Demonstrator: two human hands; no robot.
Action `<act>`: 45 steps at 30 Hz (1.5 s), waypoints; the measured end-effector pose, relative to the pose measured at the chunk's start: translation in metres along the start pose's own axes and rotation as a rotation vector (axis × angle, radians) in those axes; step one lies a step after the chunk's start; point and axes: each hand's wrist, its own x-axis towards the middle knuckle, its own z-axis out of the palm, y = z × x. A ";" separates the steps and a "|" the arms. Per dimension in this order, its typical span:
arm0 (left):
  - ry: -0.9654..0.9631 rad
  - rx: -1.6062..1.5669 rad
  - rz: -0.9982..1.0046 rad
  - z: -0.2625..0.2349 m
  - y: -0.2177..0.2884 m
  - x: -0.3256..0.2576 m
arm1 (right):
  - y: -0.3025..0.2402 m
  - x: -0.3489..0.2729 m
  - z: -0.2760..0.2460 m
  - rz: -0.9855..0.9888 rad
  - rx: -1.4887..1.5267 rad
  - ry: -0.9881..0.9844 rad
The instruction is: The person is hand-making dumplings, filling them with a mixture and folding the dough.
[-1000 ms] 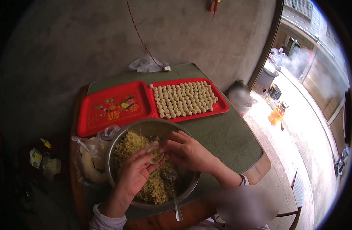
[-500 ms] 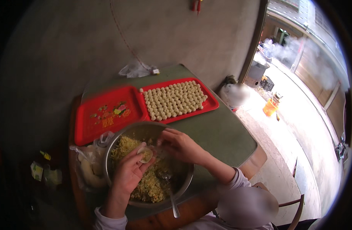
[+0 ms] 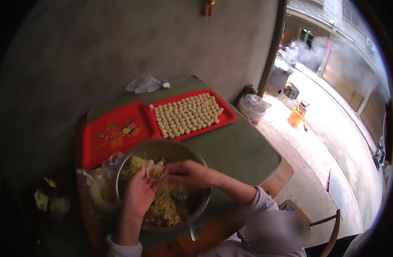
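My left hand (image 3: 140, 193) is above the left part of a large metal bowl (image 3: 200, 201), its fingers curled round a small round dough wrapper (image 3: 154, 172) with yellowish filling in it. My right hand (image 3: 189, 173) is at the wrapper's right side, smeared by motion; whether its fingers touch the wrapper I cannot tell. Crumbly yellow-green filling (image 3: 164, 210) lies in the bowl below both hands. A metal spoon (image 3: 193, 233) rests in it, its handle leaning out over the near rim.
Behind the bowl, a red tray (image 3: 228, 115) carries rows of small round dumplings (image 3: 188, 116). Left of it is another red tray (image 3: 93, 147) with a flower print. A plastic bag (image 3: 101, 188) of pale dough sits left of the bowl. A wooden chair (image 3: 331, 235) stands at right.
The whole view has shifted slightly. My right hand has come lower and nearer to the wrapper. My left hand still holds the filled wrapper over the bowl.
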 end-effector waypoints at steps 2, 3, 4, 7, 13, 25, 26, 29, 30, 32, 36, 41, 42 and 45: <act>0.000 0.000 0.003 -0.003 0.000 0.000 | -0.003 0.002 0.004 -0.006 -0.128 -0.032; -0.018 0.005 0.007 -0.001 0.001 0.001 | 0.000 0.002 0.001 -0.013 -0.140 -0.019; -0.022 0.002 0.000 0.000 0.000 -0.002 | 0.007 -0.001 0.000 -0.010 -0.104 -0.011; -0.028 -0.018 -0.001 -0.004 -0.003 -0.001 | 0.020 0.002 -0.013 -0.065 -0.018 0.004; -0.002 -0.123 0.027 -0.007 0.001 -0.004 | 0.032 0.013 -0.036 -0.115 0.160 0.344; -0.123 -0.151 -0.026 -0.001 -0.005 -0.006 | -0.001 -0.001 0.045 -0.289 -0.708 0.235; -0.105 -0.164 -0.028 0.002 -0.005 -0.008 | -0.004 -0.002 0.048 -0.271 -0.756 0.253; -0.140 -0.215 -0.060 -0.004 -0.011 -0.004 | -0.014 -0.011 0.052 -0.260 -0.653 0.319; -0.143 -0.219 -0.059 -0.005 -0.012 -0.007 | -0.018 -0.014 0.053 -0.271 -0.623 0.359; -0.121 -0.141 -0.047 -0.003 -0.011 -0.011 | -0.018 -0.021 0.055 -0.281 -0.614 0.372; -0.111 -0.180 -0.040 -0.002 -0.018 -0.011 | -0.015 -0.027 0.061 -0.322 -0.687 0.409; -0.217 -0.181 -0.019 -0.008 -0.023 -0.007 | -0.014 -0.022 0.070 -0.303 -0.789 0.401; -0.240 -0.201 -0.025 -0.010 -0.026 -0.005 | -0.011 -0.023 0.069 -0.314 -0.830 0.373; -0.144 -0.194 -0.031 -0.009 -0.023 -0.007 | -0.021 -0.025 0.076 -0.182 -0.776 0.404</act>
